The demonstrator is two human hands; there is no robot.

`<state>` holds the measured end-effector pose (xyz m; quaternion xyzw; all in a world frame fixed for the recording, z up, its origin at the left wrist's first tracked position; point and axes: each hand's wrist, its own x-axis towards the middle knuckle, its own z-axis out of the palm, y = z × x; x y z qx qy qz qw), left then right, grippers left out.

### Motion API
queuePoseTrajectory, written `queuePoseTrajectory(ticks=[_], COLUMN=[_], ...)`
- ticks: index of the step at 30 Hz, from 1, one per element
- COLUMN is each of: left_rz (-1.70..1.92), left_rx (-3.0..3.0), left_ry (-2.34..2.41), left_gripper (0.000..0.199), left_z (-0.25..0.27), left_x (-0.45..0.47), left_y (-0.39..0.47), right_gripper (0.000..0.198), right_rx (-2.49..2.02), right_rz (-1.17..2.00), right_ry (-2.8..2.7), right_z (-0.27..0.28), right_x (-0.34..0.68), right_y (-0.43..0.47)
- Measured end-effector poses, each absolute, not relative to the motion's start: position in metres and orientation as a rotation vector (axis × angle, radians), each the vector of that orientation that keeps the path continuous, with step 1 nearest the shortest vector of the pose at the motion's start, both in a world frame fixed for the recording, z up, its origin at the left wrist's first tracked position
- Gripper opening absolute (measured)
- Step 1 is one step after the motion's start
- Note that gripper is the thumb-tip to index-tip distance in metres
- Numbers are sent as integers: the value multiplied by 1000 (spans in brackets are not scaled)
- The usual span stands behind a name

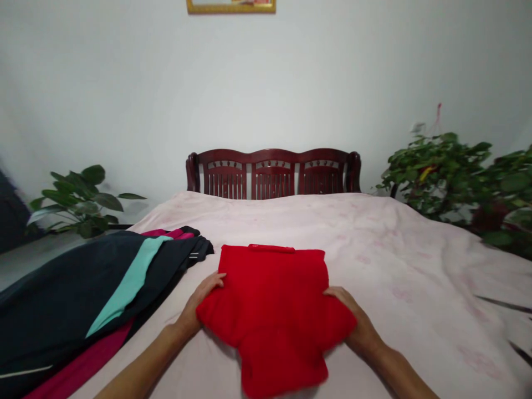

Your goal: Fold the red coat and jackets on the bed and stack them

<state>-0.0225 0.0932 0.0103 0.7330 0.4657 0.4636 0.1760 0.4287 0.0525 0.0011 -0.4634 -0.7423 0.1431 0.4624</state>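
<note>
Gripping opposite side edges of a red sweater, we are holding its cloth in the fingers of our left hand and right hand; it is lying over the pale pink bedsheet, beside dark clothes, with a wooden headboard standing beyond.

Soft, fairly even light leaves the wall pale grey, dimmer toward the corners. Small glints line the headboard at 12 o'clock. Faint shadow rims the saturated red garment at 6 o'clock. Wide-angle stretch softens the edges; the plants at 3 o'clock seem slightly blurred.
</note>
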Motion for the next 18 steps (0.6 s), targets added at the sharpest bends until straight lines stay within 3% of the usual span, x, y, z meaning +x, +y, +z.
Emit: queuePoseTrajectory(ticks=[5,10,13,15,18], left_rz=[1097,1483,1545,1466,1502], left_rx=[2164,2306,2468,2508,2425], left_ry=[1320,1426,1293,1260,1314], left_gripper=[44,39,59,75,70], left_z=[24,56,52,43,32], left_x=[-48,-28,12,42,76], left_y=[64,7,-38,-58,-67], right_gripper=[53,51,51,60,76], right_rx=[-1292,-1335,-1120,-1040,-1034], right_rz=[382,84,-2,-46,-134], right_ry=[-2032,-1858,-1972,-2075,-2134], right_z=[23,64,73,73,67], right_x=[452,441,406,377,339], right_y=[37,5,-31,-50,-62])
